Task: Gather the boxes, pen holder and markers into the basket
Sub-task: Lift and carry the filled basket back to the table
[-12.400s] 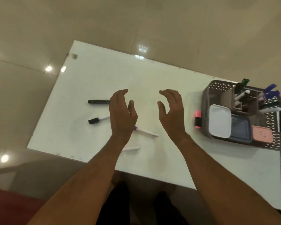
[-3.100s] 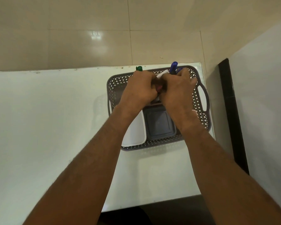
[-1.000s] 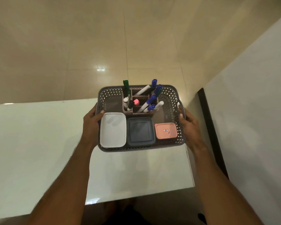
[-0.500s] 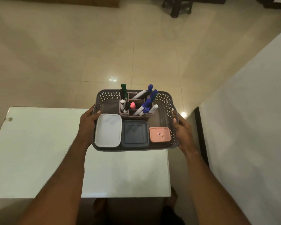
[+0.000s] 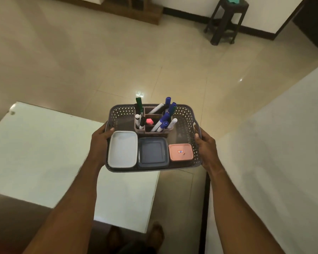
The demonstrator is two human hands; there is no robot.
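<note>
Both hands hold the basket [image 5: 186, 114] up over the table [image 5: 35, 153] corner. The left hand [image 5: 99, 142] grips its 9 o'clock side, the right hand [image 5: 206, 145] its 3 o'clock side; most fingers hide underneath. Three boxes [image 5: 152, 153] sit near, the holder [image 5: 152, 128] with markers [image 5: 165, 118] at 12 o'clock.

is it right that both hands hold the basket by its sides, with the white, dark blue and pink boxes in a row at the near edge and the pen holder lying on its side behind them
Not quite. In the head view the pen holder stands upright with the markers poking up from it. The rest holds: the left hand and right hand hold the basket by its sides, with the white box, dark blue box and pink box along the near edge.
</note>
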